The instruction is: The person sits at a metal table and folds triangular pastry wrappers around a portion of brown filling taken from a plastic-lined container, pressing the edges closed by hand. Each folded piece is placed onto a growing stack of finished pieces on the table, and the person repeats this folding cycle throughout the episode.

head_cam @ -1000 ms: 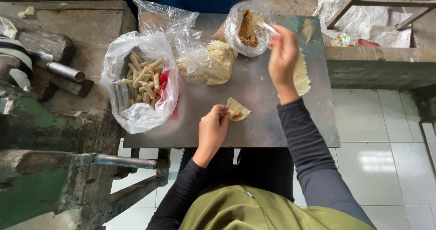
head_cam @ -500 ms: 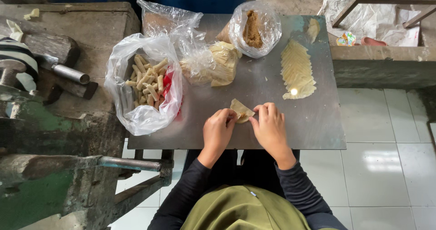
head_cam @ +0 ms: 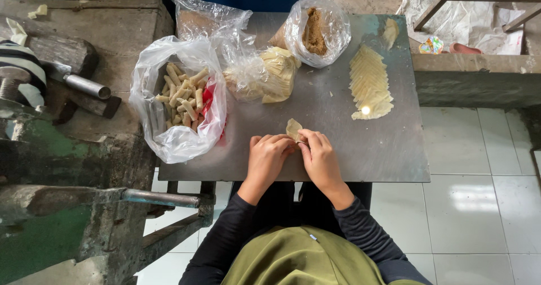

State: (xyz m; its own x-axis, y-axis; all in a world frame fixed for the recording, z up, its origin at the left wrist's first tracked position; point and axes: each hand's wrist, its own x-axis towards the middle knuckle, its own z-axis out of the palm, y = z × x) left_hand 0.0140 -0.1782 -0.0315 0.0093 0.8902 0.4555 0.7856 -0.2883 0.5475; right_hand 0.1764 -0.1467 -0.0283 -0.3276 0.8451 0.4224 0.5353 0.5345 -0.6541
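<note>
Pinching a pale wrapper [head_cam: 293, 128], left hand [head_cam: 268, 160], right hand [head_cam: 319, 156], steel table [head_cam: 372, 150], white tiled floor [head_cam: 479, 206].

Small food-making workshop, informal. Bare metal worktable [head_cam: 389, 155] on white tiled floor [head_cam: 479, 206]. Far side: clear bags, one of rolled pastry sticks [head_cam: 183, 93], one of brown filling [head_cam: 314, 32], plus a fanned stack of thin wrappers [head_cam: 369, 82]. Left: heavy green machine frame [head_cam: 51, 155], worn concrete block [head_cam: 101, 20].
</note>
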